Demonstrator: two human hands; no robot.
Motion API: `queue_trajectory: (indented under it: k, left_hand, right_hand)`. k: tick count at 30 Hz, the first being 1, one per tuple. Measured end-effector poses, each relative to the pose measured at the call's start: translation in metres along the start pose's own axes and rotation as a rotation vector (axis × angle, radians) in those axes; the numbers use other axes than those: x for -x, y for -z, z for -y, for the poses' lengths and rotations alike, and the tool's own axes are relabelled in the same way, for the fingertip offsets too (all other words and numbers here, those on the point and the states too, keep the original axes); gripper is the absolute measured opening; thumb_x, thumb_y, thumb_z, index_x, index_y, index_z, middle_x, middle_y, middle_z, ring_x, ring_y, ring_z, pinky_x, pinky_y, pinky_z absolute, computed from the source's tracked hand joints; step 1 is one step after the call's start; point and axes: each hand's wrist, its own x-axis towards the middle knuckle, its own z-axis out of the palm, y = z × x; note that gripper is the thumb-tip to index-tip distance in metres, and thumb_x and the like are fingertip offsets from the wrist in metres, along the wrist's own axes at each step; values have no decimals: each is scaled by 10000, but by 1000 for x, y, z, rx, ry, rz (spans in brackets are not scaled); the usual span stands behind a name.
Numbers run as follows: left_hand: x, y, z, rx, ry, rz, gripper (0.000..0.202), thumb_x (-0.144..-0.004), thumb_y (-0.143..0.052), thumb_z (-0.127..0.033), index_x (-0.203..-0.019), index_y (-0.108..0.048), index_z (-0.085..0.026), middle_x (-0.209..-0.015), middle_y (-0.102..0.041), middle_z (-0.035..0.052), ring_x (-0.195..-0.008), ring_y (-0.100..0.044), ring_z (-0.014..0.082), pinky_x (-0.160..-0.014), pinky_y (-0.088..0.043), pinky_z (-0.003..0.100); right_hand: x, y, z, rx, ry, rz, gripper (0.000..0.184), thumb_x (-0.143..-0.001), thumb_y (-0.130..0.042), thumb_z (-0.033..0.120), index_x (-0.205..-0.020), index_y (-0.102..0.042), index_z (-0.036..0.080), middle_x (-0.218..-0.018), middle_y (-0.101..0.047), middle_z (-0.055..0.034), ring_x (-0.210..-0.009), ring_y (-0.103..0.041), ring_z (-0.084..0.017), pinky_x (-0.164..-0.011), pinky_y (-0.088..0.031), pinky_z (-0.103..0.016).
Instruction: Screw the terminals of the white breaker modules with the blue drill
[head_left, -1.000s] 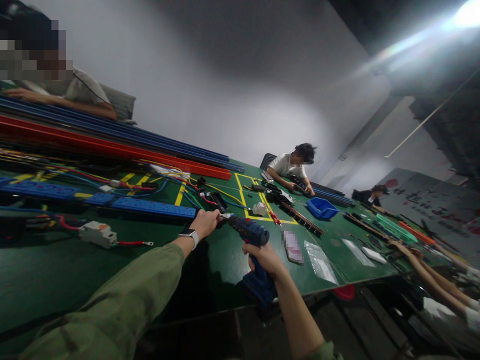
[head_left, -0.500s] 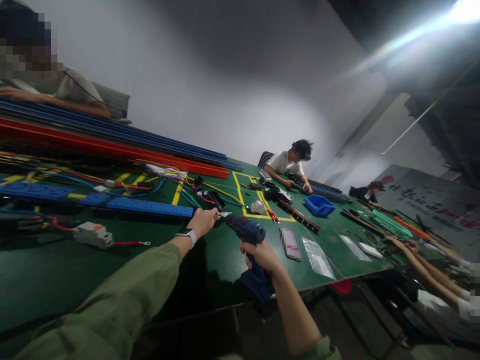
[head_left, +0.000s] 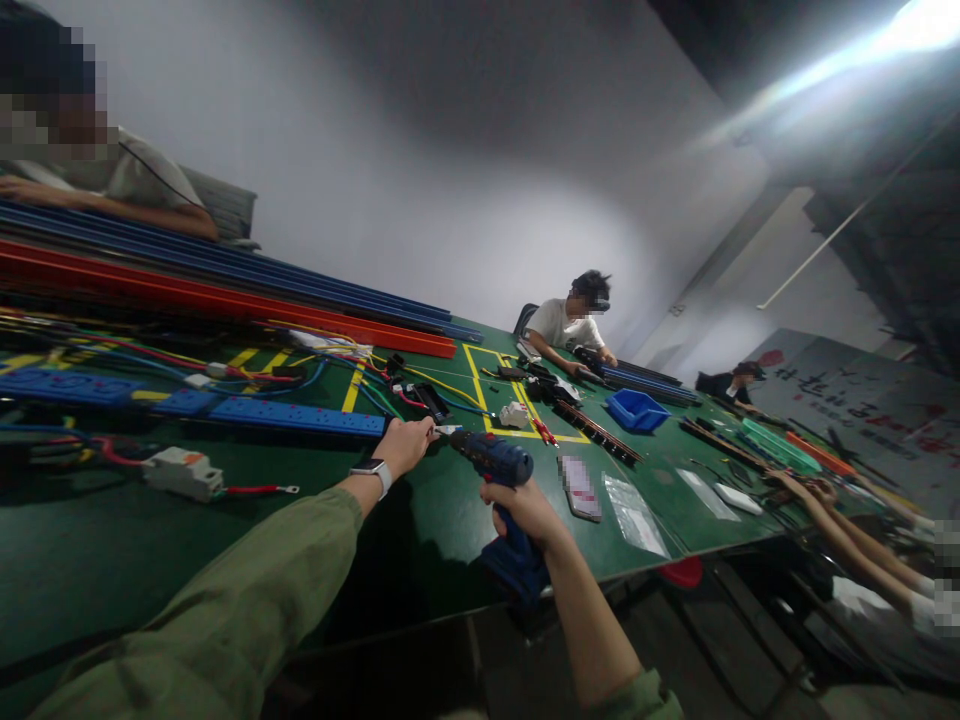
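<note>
My right hand (head_left: 525, 508) is wrapped round the grip of a blue cordless drill (head_left: 501, 475) held over the green table (head_left: 112, 560). The drill's nose points left toward my left hand (head_left: 406, 443). That hand, with a white watch at the wrist, is closed at the drill's tip, right beside the end of a long blue power strip (head_left: 300, 416). What its fingers pinch is too small to make out. A white circuit breaker (head_left: 182, 472) with a red wire lies to the left of my left arm.
Long red and blue rails (head_left: 225, 295) run along the far side, with loose coloured wires before them. A blue bin (head_left: 636, 410), clear bags (head_left: 636, 515) and small parts lie to the right. Other people sit at the far left, across the table, and another person's arms (head_left: 840, 530) reach in at right.
Both hands and the drill hold nearly the same place; the view has shifted slightly. The person across the table has leaned a little to the left.
</note>
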Motion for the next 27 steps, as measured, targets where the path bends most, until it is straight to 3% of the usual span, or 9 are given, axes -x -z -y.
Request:
queue_trajectory:
  k: [8, 18, 27]
  left_hand:
    - [-1, -1, 0, -6, 0, 2, 311, -996, -391, -424, -1093, -587, -203, -948, -741, 111, -953, -683, 266, -858, -336, 376]
    - [0, 4, -3, -1, 19, 45, 300, -992, -402, -405, -1084, -586, -186, -979, -735, 127, -987, -674, 267, -873, -325, 378]
    - [0, 4, -3, 9, 24, 29, 312, -982, -417, -429, -1053, -599, -186, -946, -740, 129, -944, -685, 263, -869, -332, 373]
  right_hand:
    - [1, 3, 2, -3, -50, -7, 124, -742, -633, 265, -751, -538, 186, -454, -487, 65, -346, -505, -121, -349, -331, -213]
    - [2, 3, 3, -29, 1, 12, 147, -730, -649, 266, -799, -551, 181, -547, -534, 58, -353, -518, -114, -328, -325, -214]
    - [1, 3, 1, -22, -25, -7, 127, -730, -645, 259, -759, -549, 182, -491, -497, 63, -355, -516, -123, -341, -330, -217]
